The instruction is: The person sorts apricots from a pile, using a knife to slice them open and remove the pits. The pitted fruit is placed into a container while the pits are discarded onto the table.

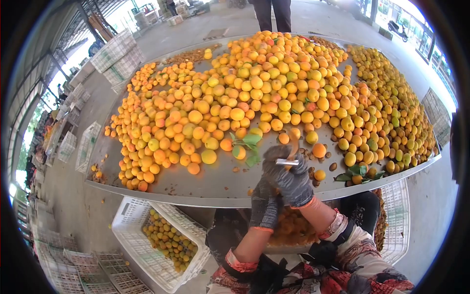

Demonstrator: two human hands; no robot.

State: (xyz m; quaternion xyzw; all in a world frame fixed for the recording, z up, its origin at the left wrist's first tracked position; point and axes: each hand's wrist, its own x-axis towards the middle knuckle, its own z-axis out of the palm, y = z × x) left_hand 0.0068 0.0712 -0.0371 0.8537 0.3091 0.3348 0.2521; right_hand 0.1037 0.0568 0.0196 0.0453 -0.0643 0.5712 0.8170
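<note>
Both my hands wear grey gloves with orange cuffs and meet at the near edge of a metal table [220,192]. My right hand [293,179] is closed round a small tool [288,161] with a pale metal bar and a curved brown part. Just below and left of it, my left hand [265,203] touches it with the fingers curled; what it holds, if anything, is hidden. A large heap of orange-yellow apricots [235,98] covers much of the table beyond my hands. A leafy sprig [250,144] lies left of my right hand.
A white crate [125,228] with apricots stands below the table's left side. Under my hands is a container of orange halves or pulp [293,228]; another white crate [399,220] stands right. Stacked crates [115,56] are at the left back. A person's legs [272,14] show beyond the table.
</note>
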